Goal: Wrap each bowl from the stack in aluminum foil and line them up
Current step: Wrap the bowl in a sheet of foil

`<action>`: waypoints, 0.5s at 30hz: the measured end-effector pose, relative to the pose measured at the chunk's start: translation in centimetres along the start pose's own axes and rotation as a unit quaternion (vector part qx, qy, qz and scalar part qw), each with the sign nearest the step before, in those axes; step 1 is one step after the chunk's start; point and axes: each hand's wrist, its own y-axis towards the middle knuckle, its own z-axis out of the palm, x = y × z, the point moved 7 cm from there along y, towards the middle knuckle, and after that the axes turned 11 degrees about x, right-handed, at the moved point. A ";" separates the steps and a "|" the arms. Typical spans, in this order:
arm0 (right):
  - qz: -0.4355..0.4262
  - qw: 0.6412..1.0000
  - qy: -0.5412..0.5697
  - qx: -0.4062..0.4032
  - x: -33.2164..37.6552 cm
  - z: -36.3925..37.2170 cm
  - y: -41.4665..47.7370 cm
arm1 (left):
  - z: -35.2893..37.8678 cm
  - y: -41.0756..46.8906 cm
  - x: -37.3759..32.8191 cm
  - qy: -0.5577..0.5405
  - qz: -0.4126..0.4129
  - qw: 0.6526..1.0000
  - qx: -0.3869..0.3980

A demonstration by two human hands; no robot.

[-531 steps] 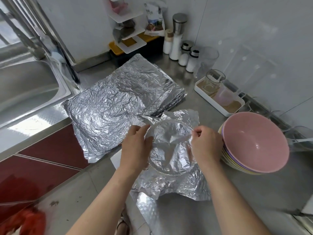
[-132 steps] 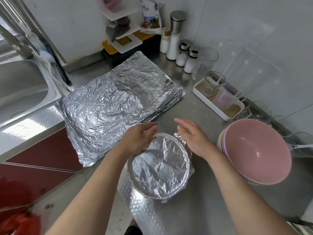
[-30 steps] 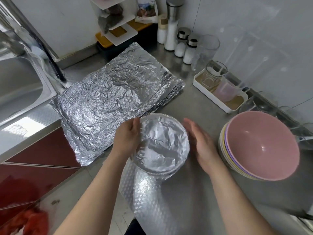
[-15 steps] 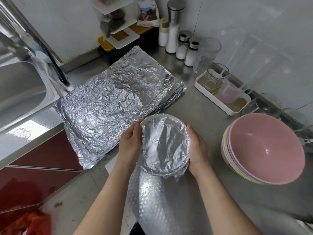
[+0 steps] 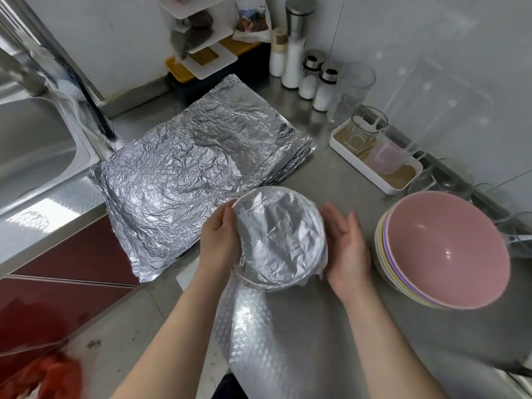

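Foil crinkles under the left hand (image 5: 220,240), whose fingers curl round the left edge of the foil-wrapped bowl (image 5: 280,240). The right hand (image 5: 345,249) lays a flat palm, fingers straight, against the opposite side. Beyond the left fingers lies the stack of foil sheets (image 5: 187,168). Just right of the right hand sits the stack of bowls (image 5: 446,254), pink on top, on the steel counter (image 5: 331,326).

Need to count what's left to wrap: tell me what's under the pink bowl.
Nested under the pink bowl, more bowls show only as rims along its left: purple, yellow, whitish. Their bodies are covered, so no exact count.
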 end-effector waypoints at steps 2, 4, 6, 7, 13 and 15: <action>-0.003 1.000 0.017 0.007 -0.6 0.0 -0.8 | -0.4 -0.8 1.0 -0.071 -0.018 0.996 -0.054; -0.017 1.000 0.010 0.019 -1.0 0.8 -1.1 | -0.3 -1.5 1.6 -0.118 -0.028 0.989 -0.081; -0.037 0.999 -0.005 0.012 -1.2 1.6 -1.3 | 0.3 -2.5 1.1 -0.138 -0.026 0.986 -0.092; -0.044 0.999 -0.010 0.004 -1.2 2.0 -1.2 | 0.6 -3.0 0.9 -0.150 -0.026 0.984 -0.095; -0.065 0.996 -0.039 -0.052 -2.6 3.1 -0.7 | 1.6 -3.5 1.7 -0.185 -0.030 0.973 -0.139; -0.070 0.996 -0.034 -0.050 -2.7 3.4 -0.6 | 1.5 -3.4 2.4 -0.171 -0.040 0.972 -0.153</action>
